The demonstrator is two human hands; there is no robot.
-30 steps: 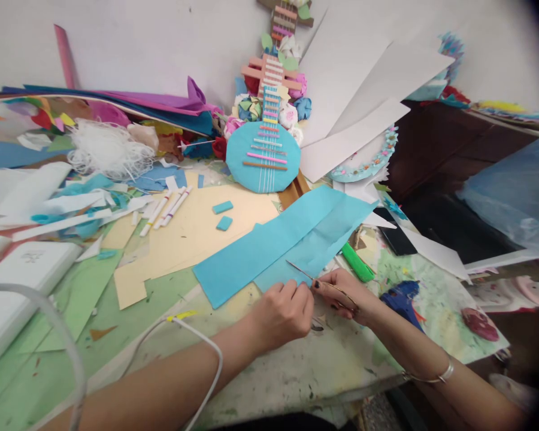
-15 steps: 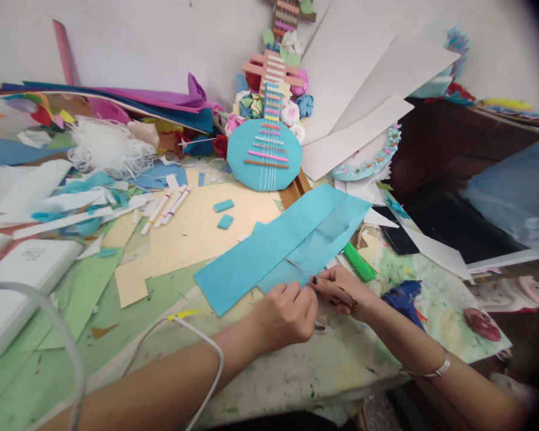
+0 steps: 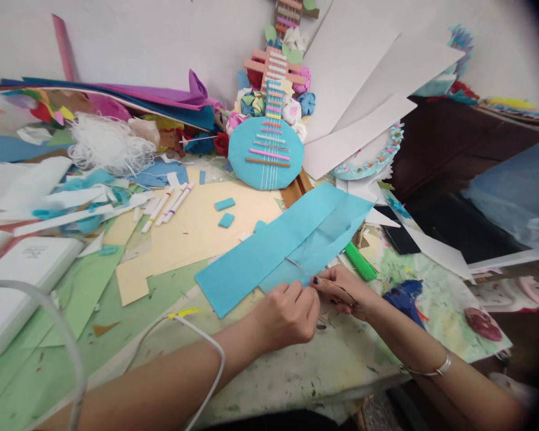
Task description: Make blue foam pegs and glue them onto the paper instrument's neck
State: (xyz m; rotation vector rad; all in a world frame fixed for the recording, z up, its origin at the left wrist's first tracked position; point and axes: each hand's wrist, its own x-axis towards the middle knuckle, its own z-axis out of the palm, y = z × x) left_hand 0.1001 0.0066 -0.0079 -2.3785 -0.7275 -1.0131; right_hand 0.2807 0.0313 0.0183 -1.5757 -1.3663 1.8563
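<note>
A long blue sheet of paper (image 3: 269,245), with a paler, thinner blue strip (image 3: 323,239) along its right side, slants across the table. My left hand (image 3: 290,314) is closed in a pinch at the near end of the pale strip. Close against it, my right hand (image 3: 341,290) is wrapped round a pair of scissors (image 3: 294,262). A thin metal blade lies over the pale strip, and a gold-coloured handle loop shows by the fingers. The fingertips of my left hand are mostly hidden.
Behind stands a blue paper lute (image 3: 266,154) with strings. Several white markers (image 3: 167,206) and two small blue pieces (image 3: 225,220) lie left on cream card (image 3: 197,239). A green tube-like object (image 3: 360,261) and a phone (image 3: 397,230) lie right. A white cable (image 3: 215,353) crosses my left forearm.
The view has shifted slightly. Both hands, the scissors and the blue paper keep nearly the same places.
</note>
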